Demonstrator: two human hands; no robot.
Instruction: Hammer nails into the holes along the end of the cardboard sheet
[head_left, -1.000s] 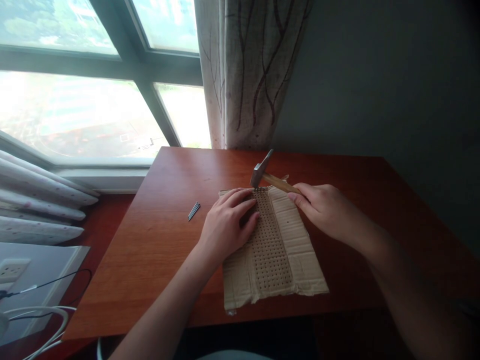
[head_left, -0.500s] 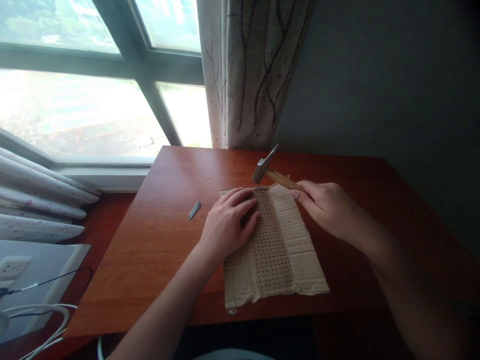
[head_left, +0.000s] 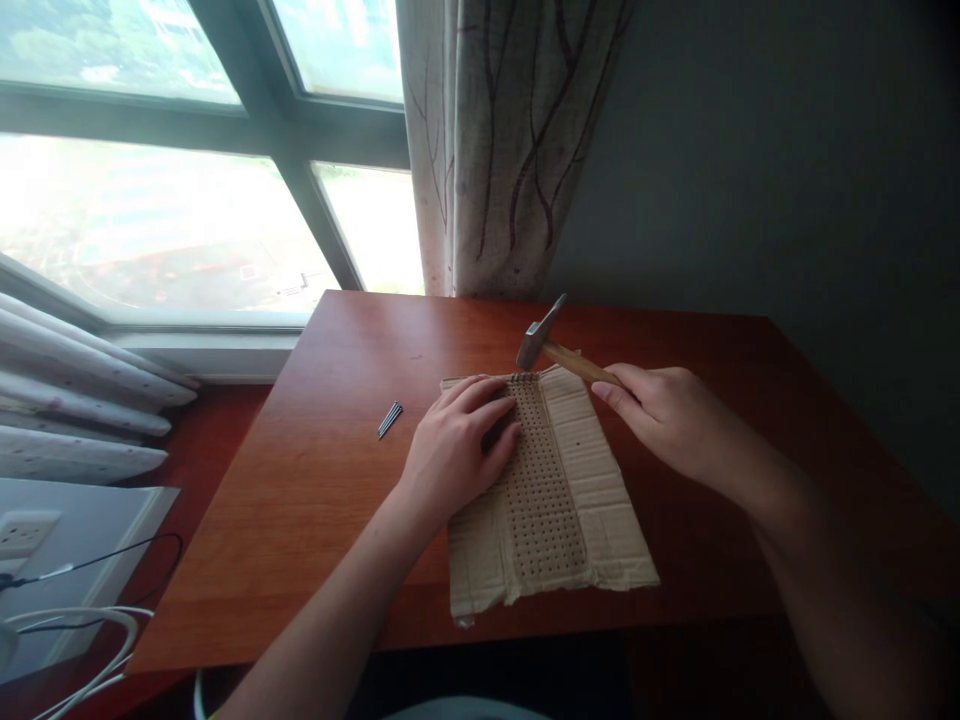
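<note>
My right hand point(head_left: 652, 400) grips the wooden handle of a hammer point(head_left: 574, 360). The metal hammer head is raised a little over the far edge of a cardboard piece point(head_left: 600, 480). Rows of small holes run down the middle of the cardboard, and a few small dark nails point(head_left: 523, 377) seem to stand at its far end. My left hand point(head_left: 461, 430) lies on the left side of the cardboard with its fingers stretched out and apart, pressing it down. Left of that hand, a small bundle of nails point(head_left: 390, 420) rests on the table.
The brown wooden table point(head_left: 322, 520) stands by a window point(head_left: 150, 230) and a patterned curtain point(head_left: 517, 150). A wall point(head_left: 750, 170) rises behind its far right. White cables point(head_left: 120, 640) and a wall socket point(head_left: 26, 535) are at the lower left.
The hammer in my right hand has shifted slightly to the right and its head sits a little farther right over the cardboard's far edge. My left hand stays in place.
</note>
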